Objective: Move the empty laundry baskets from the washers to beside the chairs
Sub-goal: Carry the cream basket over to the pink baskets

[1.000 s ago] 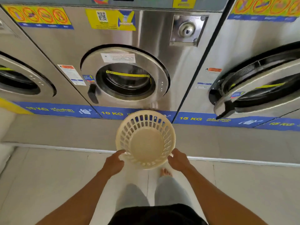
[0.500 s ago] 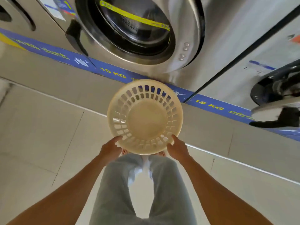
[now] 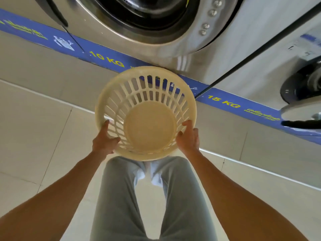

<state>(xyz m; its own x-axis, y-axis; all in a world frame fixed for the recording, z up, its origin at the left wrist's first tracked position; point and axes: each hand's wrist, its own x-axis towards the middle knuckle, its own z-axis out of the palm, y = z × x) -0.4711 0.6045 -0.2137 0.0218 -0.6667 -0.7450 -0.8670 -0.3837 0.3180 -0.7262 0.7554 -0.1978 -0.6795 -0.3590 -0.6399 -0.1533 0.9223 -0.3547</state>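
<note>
**Basket in hand, chairs out of sight**

Steel washers (image 3: 173, 32) fill the top of the view above a blue capacity strip (image 3: 107, 59) and a pale tiled floor (image 3: 34, 136). One cream laundry basket (image 3: 147, 126), empty, hangs in the air just in front of the 10 KG machine, tipped toward the camera. The left hand (image 3: 104, 139) and right hand (image 3: 188, 136) are clamped on its near rim, one each side. Judged from this, the carry has barely begun: no chairs are visible, and no other baskets show.
</note>
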